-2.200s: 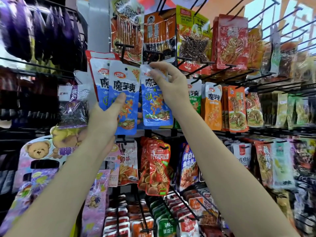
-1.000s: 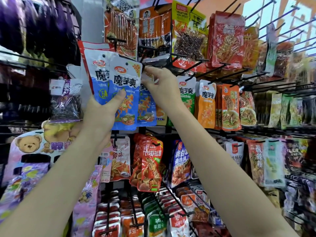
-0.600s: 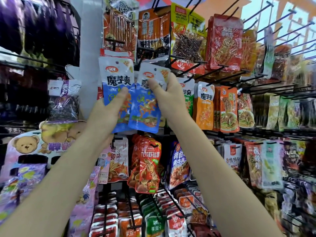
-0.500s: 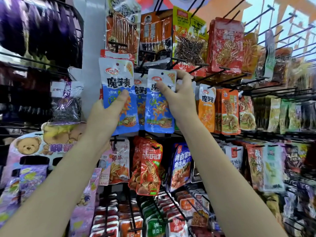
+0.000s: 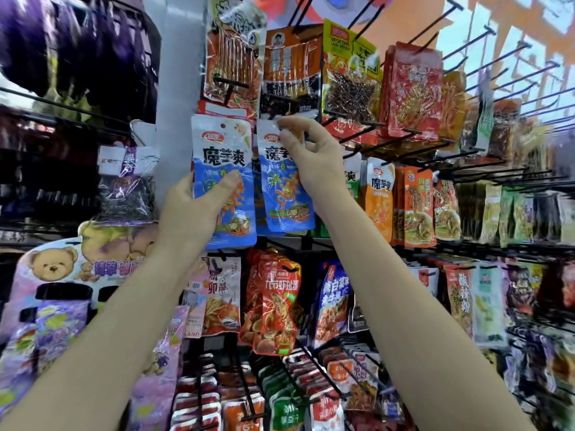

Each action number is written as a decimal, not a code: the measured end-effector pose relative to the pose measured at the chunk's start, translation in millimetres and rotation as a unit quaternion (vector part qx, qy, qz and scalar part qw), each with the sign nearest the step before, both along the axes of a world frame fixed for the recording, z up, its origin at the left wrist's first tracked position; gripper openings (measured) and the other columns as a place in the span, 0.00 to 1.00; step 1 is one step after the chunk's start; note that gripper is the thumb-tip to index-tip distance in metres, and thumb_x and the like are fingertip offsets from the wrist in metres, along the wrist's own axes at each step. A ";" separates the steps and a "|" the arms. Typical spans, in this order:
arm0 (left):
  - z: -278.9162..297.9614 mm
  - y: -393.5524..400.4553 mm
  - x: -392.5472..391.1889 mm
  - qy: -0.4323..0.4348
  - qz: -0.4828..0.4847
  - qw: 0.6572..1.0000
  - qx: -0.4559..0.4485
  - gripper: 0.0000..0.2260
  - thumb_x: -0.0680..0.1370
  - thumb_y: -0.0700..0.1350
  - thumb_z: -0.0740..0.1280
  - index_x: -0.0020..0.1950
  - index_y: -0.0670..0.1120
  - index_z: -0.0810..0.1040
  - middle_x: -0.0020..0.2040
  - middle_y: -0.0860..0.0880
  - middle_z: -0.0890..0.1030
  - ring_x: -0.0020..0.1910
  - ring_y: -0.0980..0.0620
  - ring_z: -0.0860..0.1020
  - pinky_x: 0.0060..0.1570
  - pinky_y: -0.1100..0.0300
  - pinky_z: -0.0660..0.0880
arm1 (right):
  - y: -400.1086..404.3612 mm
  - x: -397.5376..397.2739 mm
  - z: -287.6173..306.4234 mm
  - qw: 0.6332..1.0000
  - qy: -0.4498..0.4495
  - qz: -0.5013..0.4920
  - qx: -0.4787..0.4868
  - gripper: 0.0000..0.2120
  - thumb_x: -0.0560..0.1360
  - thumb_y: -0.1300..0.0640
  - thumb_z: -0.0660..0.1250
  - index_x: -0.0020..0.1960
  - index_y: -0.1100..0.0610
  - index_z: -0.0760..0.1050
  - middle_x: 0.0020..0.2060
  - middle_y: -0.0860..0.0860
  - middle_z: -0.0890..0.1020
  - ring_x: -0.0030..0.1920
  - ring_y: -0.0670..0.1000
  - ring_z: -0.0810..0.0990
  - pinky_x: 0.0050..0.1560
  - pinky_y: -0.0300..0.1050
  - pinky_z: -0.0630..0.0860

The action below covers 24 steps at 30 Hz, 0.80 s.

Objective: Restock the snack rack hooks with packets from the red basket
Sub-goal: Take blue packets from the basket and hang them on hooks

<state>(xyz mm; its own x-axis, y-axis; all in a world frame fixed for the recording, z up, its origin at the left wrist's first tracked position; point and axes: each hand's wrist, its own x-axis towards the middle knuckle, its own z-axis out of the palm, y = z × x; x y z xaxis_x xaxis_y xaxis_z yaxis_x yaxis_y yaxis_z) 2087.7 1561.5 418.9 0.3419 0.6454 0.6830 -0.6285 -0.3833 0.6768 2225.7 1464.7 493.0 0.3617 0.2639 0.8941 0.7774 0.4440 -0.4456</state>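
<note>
Blue packet (image 5: 287, 194) pinched by right hand (image 5: 314, 157), left hand (image 5: 199, 209) gripping another (image 5: 222, 157)

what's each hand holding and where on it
Left hand grips a blue packet by its lower half; right hand pinches another blue packet near its top.

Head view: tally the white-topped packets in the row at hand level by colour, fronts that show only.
Blue: 3. The left blue packet is held by the left hand, the right blue packet is pinched by the right hand, and the middle blue packet shows as a sliver between them.
Green: 1, the green packet.
Orange: 1, the orange packet.
Total: 5
</note>
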 end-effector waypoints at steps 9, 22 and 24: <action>-3.4 13.9 6.7 0.015 -0.059 0.998 -0.022 0.07 0.73 0.57 0.75 0.46 0.57 0.83 0.51 0.46 0.87 0.53 0.38 0.84 0.56 0.33 0.78 | 4.7 -7.0 5.3 1.000 -0.002 -0.006 -0.013 0.06 0.79 0.59 0.70 0.55 0.54 0.81 0.50 0.52 0.84 0.47 0.46 0.80 0.45 0.33 0.74; -1.8 16.4 5.8 -0.015 -0.124 0.991 -0.036 0.09 0.81 0.44 0.65 0.58 0.41 0.78 0.53 0.34 0.84 0.46 0.32 0.84 0.47 0.34 0.82 | 8.9 0.0 3.6 1.000 -0.010 -0.021 -0.001 0.07 0.78 0.58 0.71 0.54 0.49 0.82 0.50 0.57 0.84 0.49 0.54 0.80 0.53 0.53 0.78; -1.8 18.3 5.5 -0.019 -0.125 0.991 -0.033 0.04 0.79 0.45 0.70 0.53 0.48 0.80 0.52 0.39 0.86 0.50 0.35 0.84 0.54 0.33 0.79 | 13.1 0.8 2.6 0.999 0.020 -0.029 -0.025 0.08 0.78 0.58 0.71 0.57 0.51 0.82 0.50 0.54 0.84 0.50 0.52 0.80 0.52 0.49 0.78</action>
<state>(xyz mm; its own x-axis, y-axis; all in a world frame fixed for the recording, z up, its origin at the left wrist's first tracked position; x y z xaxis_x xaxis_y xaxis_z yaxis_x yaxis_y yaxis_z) 2093.2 1579.8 417.1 0.4715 0.5870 0.6581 -0.7246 -0.1675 0.6685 2226.6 1477.9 495.7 0.4119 0.2867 0.8650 0.7824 0.3753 -0.4970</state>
